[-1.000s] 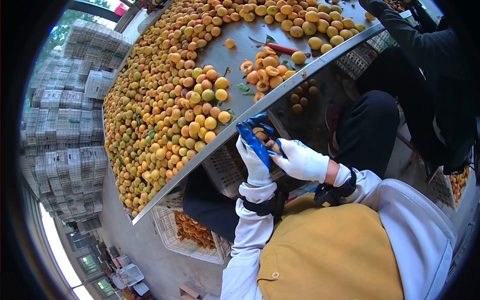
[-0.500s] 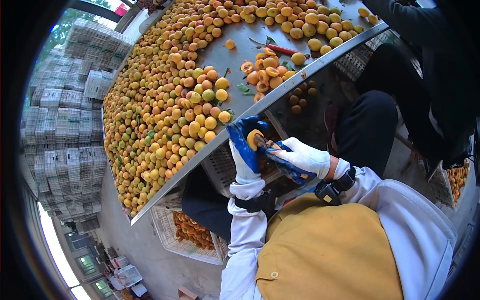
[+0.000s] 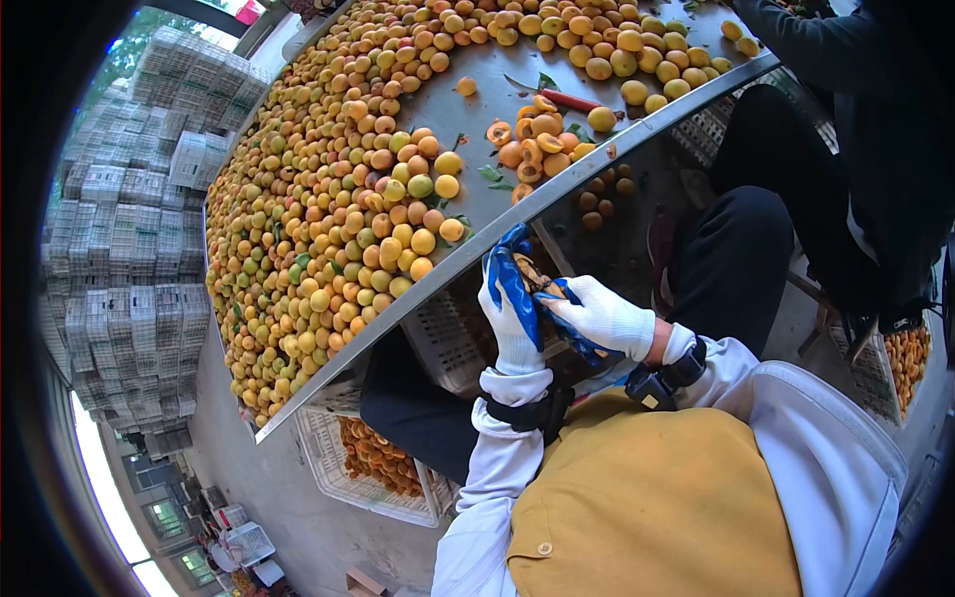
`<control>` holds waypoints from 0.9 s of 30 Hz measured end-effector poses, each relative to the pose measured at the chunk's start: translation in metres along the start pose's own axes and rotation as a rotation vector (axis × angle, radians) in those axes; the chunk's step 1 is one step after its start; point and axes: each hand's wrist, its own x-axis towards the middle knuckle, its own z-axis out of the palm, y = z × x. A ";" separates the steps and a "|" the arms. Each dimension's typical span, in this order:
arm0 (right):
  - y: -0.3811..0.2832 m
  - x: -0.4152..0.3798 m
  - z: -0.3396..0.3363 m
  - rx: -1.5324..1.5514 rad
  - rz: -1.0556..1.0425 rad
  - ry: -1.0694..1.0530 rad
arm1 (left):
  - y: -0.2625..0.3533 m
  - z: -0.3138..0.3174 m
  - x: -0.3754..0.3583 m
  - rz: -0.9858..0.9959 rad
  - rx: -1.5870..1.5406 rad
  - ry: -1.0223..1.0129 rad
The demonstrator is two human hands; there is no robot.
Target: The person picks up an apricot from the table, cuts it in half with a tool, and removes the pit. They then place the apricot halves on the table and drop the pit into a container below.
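Observation:
My left hand (image 3: 514, 303), in a white glove with blue coating, is closed beside the table edge, its fingers upright round something largely hidden. Against it is my right hand (image 3: 597, 316), gloved the same way and closed round a small dark object whose shape I cannot make out. Just beyond the metal edge lies a pile of apricots (image 3: 545, 125), some cut into halves. A knife with a red handle (image 3: 570, 100) rests behind that pile.
Many whole apricots (image 3: 328, 229) cover the metal table (image 3: 468, 109). Below it are a white crate of apricot pieces (image 3: 433, 497) and another crate (image 3: 443, 343). A co-worker's dark-clothed leg (image 3: 736, 249) is at the right. Crates (image 3: 129, 239) stand stacked at the far left.
My left hand has moved right, closer to my right hand, and its fingers have closed. The orange fruit half seen between the hands is now mostly hidden.

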 end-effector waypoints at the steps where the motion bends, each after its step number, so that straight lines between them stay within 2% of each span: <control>1: 0.000 0.000 0.001 0.020 -0.016 0.005 | 0.000 0.000 0.000 -0.001 0.001 0.001; 4: -0.002 -0.002 0.000 0.026 -0.011 -0.007 | 0.007 -0.002 -0.001 0.033 0.036 -0.035; 6: -0.004 -0.003 -0.001 0.014 0.009 -0.023 | 0.014 0.000 -0.001 -0.077 -0.031 0.013; 9: -0.009 -0.005 -0.001 -0.106 -0.032 -0.008 | 0.016 0.008 0.000 -0.055 -0.048 0.075; 12: -0.014 -0.009 0.002 -0.215 -0.068 0.032 | 0.018 0.009 0.002 -0.007 0.020 0.049; 14: -0.013 -0.012 0.004 -0.416 -0.141 0.098 | 0.019 0.009 0.002 0.025 0.062 0.037; 16: -0.011 -0.013 0.002 -0.407 -0.152 0.072 | 0.024 0.008 0.003 0.057 0.105 0.024; 18: -0.012 -0.013 -0.002 -0.398 -0.162 0.042 | 0.031 0.001 0.005 -0.058 0.088 -0.057; 20: -0.022 -0.013 -0.009 -0.269 -0.055 -0.119 | 0.033 -0.002 0.007 -0.105 0.045 -0.054; 21: -0.021 -0.012 -0.011 -0.269 -0.055 -0.120 | 0.035 -0.001 0.008 -0.151 0.000 -0.052; 23: -0.020 -0.012 -0.013 -0.140 0.093 -0.201 | 0.040 -0.001 0.010 -0.173 0.014 -0.037; 27: -0.026 -0.019 -0.011 -0.028 0.129 -0.251 | 0.051 -0.002 0.010 -0.260 0.051 -0.058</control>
